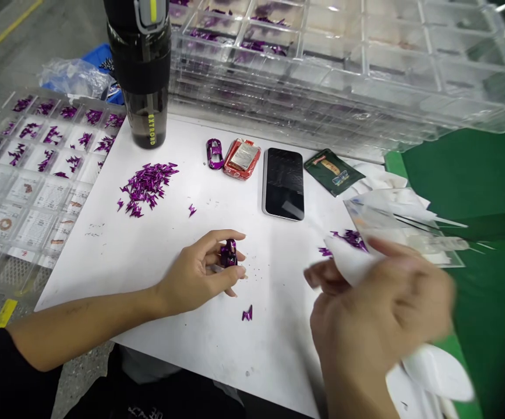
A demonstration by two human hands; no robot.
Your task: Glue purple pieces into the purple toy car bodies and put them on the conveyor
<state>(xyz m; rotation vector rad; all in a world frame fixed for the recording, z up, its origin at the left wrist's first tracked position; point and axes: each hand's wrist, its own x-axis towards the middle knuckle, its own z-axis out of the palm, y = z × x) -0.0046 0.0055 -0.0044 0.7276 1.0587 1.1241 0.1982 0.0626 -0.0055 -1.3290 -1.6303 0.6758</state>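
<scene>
My left hand (204, 267) is over the middle of the white tabletop, its fingers curled around a small shiny purple toy car (229, 254). On the right, my right hand (378, 308) is raised and blurred, its fingers closed on a white piece of what looks like tissue (352, 260). Just below my left hand lies a single purple lightning-shaped piece (247, 313), with another loose piece (191, 210) farther back. A heap of such purple pieces (149, 185) sits at the back left. Partly hidden behind my right hand is a smaller heap (350, 238).
Behind stand a dark bottle (141, 87) and stacked clear compartment trays (343, 99). A second purple car (215, 153), a red packet (242, 158), a phone (283, 183) and a green sachet (334, 171) lie along the back. To the left is a compartment box (38, 192); tweezers (422, 226) rest at right.
</scene>
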